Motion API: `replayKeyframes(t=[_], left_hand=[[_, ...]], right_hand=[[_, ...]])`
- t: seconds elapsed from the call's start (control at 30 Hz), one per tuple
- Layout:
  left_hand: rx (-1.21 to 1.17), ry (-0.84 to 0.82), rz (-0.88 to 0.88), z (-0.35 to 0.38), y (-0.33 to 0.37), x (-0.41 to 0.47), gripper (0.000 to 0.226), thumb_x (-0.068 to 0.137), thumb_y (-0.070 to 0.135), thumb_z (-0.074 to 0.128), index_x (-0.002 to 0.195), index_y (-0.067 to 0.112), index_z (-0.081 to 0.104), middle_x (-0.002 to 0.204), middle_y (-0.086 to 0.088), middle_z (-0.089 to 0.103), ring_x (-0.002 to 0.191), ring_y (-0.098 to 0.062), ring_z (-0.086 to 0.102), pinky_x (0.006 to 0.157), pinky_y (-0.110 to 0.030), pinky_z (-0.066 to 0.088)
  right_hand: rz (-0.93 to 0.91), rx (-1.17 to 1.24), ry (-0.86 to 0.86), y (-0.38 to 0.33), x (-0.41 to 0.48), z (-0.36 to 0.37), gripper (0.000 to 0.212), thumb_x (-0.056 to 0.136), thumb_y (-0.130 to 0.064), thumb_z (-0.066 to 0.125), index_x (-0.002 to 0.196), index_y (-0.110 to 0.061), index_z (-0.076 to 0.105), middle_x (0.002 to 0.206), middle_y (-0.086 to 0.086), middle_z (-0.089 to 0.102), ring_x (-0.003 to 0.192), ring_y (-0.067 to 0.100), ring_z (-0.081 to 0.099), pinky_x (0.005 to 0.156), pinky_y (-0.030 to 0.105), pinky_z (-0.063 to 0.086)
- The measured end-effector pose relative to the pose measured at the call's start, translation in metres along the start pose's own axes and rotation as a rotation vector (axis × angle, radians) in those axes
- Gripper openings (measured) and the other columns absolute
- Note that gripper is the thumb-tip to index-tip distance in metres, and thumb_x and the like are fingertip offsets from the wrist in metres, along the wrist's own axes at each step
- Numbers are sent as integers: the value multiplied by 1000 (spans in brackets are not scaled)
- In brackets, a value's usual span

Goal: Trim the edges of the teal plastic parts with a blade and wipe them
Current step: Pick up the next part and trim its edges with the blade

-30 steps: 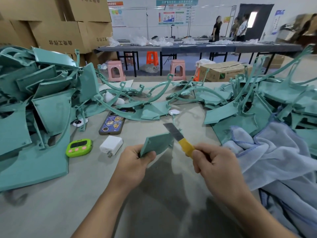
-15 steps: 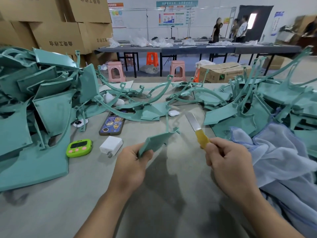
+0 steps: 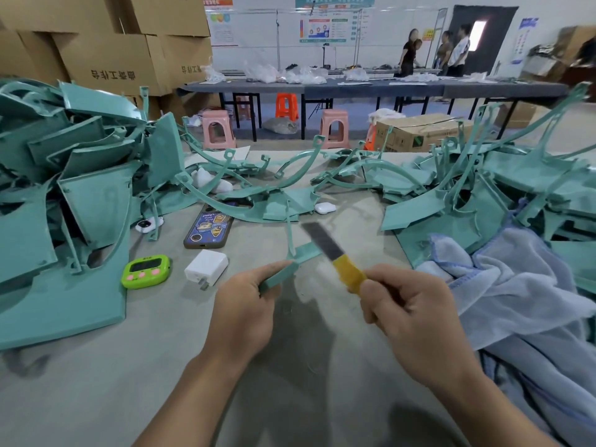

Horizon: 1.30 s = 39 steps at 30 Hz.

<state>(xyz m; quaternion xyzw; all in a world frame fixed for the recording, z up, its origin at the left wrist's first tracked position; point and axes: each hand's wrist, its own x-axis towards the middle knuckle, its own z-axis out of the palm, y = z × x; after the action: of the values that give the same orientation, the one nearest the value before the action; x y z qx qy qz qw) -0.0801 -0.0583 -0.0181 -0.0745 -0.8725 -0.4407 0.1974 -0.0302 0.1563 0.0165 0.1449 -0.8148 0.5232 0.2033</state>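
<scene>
Blade (image 3: 322, 241) swings back onto the teal part (image 3: 279, 279), now edge-on; left hand (image 3: 242, 314) pinches its near end, right hand (image 3: 416, 321) grasps the yellow handle (image 3: 350, 274). Likely light, stiff plastic.

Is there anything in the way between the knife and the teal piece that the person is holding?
Nothing visible. The left hand grips the teal part, and the blade, held by the right hand, crosses the part's far edge in this view. Whether they actually touch is unclear.
</scene>
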Motion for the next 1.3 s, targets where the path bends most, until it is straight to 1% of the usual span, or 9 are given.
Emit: replayKeyframes(t=[0.23,0.33,0.53,0.7,0.77,0.83,0.97,1.13,1.3], left_hand=[[24,-8,13,-1,-3,1,44,95,4,64,101,48,68,78,57,53,83,32,52,69,6,34],[13,-21,8,2,-2,4,53,92,2,65,100,55,65,91,50,62,86,32,52,74,6,35],[-30,-18,9,3,-5,2,39,94,3,65,116,34,76,102,44,59,76,26,55,67,3,37],[-61,-11,39,3,-8,4,28,94,6,65,90,30,79,81,31,67,64,14,58,59,-4,38],[-167,-1,-57,2,-9,6,16,89,17,67,74,22,71,57,22,53,55,5,49,58,-16,40],[-443,56,-233,1,-10,9,17,89,11,69,76,21,74,81,17,73,72,-4,68,67,-18,51],[-1091,50,-522,-12,-4,17,28,86,-9,57,94,7,78,101,-11,79,88,-23,77,65,-27,61],[-1073,18,-546,-10,-9,18,58,48,-19,43,97,-6,73,110,-20,74,102,-38,70,93,-45,55],[-864,4,-369,-4,-6,11,45,40,-10,47,70,9,75,75,-6,70,68,-22,63,56,-26,45]], right_hand=[[189,-217,117,11,7,4,30,96,-19,60,67,-18,64,52,3,50,48,10,39,55,37,39],[27,-41,-18,1,3,-1,31,93,-21,59,63,-28,59,51,-3,48,48,4,38,49,21,34],[257,-280,56,19,14,3,29,97,-20,61,72,-9,70,57,12,56,50,13,41,56,40,42],[34,-93,-95,8,4,6,23,91,-35,55,75,-22,65,57,0,58,47,5,44,48,19,35],[105,-232,-43,16,9,12,24,93,-32,56,75,-20,66,57,3,59,47,12,46,52,31,44],[239,-289,93,25,15,6,27,94,-23,59,73,-8,68,56,9,59,50,23,49,56,41,48],[265,-86,193,23,14,-7,29,90,-18,59,62,-10,64,49,6,57,39,9,39,43,26,36],[310,227,58,12,9,8,23,83,-22,54,68,-10,65,49,11,56,36,17,37,39,22,28],[384,410,-80,8,8,20,21,78,-21,54,66,-7,65,47,11,51,32,15,31,37,16,24]])
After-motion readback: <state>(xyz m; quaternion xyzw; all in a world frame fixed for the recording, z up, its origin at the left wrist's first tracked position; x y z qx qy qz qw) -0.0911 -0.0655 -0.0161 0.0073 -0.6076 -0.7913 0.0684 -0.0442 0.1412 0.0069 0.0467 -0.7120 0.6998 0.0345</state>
